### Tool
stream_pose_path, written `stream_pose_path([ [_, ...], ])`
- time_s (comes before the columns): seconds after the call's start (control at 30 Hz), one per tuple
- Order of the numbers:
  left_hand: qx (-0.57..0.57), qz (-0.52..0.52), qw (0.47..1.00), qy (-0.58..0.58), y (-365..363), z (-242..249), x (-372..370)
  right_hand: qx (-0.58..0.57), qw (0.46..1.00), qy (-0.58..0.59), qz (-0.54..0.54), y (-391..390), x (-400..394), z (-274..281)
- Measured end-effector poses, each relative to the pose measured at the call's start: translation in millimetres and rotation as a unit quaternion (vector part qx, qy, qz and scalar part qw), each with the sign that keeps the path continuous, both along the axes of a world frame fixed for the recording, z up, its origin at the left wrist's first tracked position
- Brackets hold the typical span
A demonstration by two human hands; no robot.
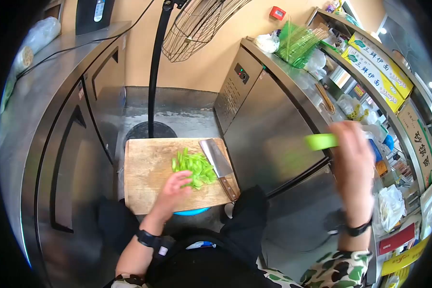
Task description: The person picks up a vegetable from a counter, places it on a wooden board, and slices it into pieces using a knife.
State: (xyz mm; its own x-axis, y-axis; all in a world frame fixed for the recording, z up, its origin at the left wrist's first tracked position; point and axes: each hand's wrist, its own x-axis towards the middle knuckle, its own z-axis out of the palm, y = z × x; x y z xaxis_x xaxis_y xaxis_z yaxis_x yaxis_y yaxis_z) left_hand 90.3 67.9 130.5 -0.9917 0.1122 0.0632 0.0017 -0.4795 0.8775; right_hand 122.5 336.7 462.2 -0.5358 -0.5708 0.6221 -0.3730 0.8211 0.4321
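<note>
Green piece (pixel 321 141) — three o'clock, held in right hand (pixel 353 161); likely light, crisp, slippery — best gripped by its sides. Left hand (pixel 172 194), seven o'clock, fingers loosely open near sliced greens (pixel 199 168).

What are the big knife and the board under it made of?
The board looks like matte wood: it's tan with darker patches. The knife blade looks like smooth metal, probably steel: grey with a soft shine. Its handle seems wooden because it's brown, but could be plastic.

Wire basket (pixel 197 31) on wall; yellow boxes (pixel 377 77) on upper shelf.
</note>
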Motion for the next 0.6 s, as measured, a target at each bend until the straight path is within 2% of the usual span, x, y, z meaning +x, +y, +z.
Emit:
stream_pose_path([
  [0.03, 0.001, -0.034, 0.998, 0.056, 15, 21, 6, 0.049, 0.998, -0.025, 0.041, -35, 5, -8],
  [0.07, 0.002, -0.066, 0.991, 0.113, 28, 34, 11, 0.033, 0.989, -0.104, 0.101, -63, 5, -23],
  [0.13, 0.024, -0.093, 0.989, 0.116, 51, 60, 19, 0.038, 0.963, -0.157, 0.217, -119, -4, -54],
  [0.2, 0.054, -0.066, 0.991, 0.100, 46, 62, 22, 0.004, 0.934, -0.227, 0.276, -165, -12, -92],
  [0.33, 0.135, 0.090, 0.987, 0.020, 21, 22, 22, -0.152, 0.852, -0.370, 0.337, -210, -40, -164],
  [0.37, 0.154, 0.128, 0.980, 0.001, 13, 17, 22, -0.181, 0.834, -0.391, 0.345, -211, -48, -176],
  [0.4, 0.118, 0.192, 0.974, -0.012, 8, 17, 22, -0.210, 0.813, -0.413, 0.352, -208, -53, -187],
  [0.43, 0.160, 0.186, 0.968, -0.047, -4, 2, 21, -0.239, 0.791, -0.436, 0.357, -202, -59, -199],
  [0.5, 0.242, 0.170, 0.948, -0.120, -35, -37, 22, -0.217, 0.797, -0.489, 0.281, -180, -69, -232],
  [0.57, 0.298, 0.155, 0.931, -0.142, -58, -36, 25, -0.160, 0.789, -0.555, 0.211, -151, -77, -282],
  [0.6, 0.320, 0.139, 0.925, -0.152, -68, -40, 25, -0.162, 0.733, -0.639, 0.168, -139, -74, -298],
])
